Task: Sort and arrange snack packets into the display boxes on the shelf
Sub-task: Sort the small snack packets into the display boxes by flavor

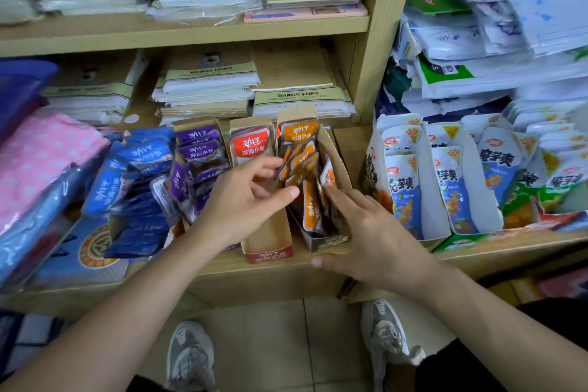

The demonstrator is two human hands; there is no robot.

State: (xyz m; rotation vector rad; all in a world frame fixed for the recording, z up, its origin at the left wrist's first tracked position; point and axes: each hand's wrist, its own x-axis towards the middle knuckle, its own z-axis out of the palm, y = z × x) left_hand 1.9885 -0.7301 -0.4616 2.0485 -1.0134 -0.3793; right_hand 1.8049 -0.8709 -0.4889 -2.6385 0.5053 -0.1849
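- Crinkly, glossy blue foil snack packets [136, 175] sit heaped on the pale wooden shelf [222, 267], next to purple foil packets [199, 149] stacked in a brown cardboard box [194, 122].
- The narrow red-fronted cardboard display box [270, 232] has one red foil packet [253, 143] at the back.
- The left hand [245, 197] hovers over it with fingers half curled and thumb pointing right; can't tell if it's pinching anything.
- Slim orange foil packets [302, 169] stand jumbled in the tan cardboard box [334, 149].
- The right hand [366, 232] lies flat, fingers straight against that box's right side, gripping nothing.
- White-and-blue glossy pouches [404, 194] stand further right.
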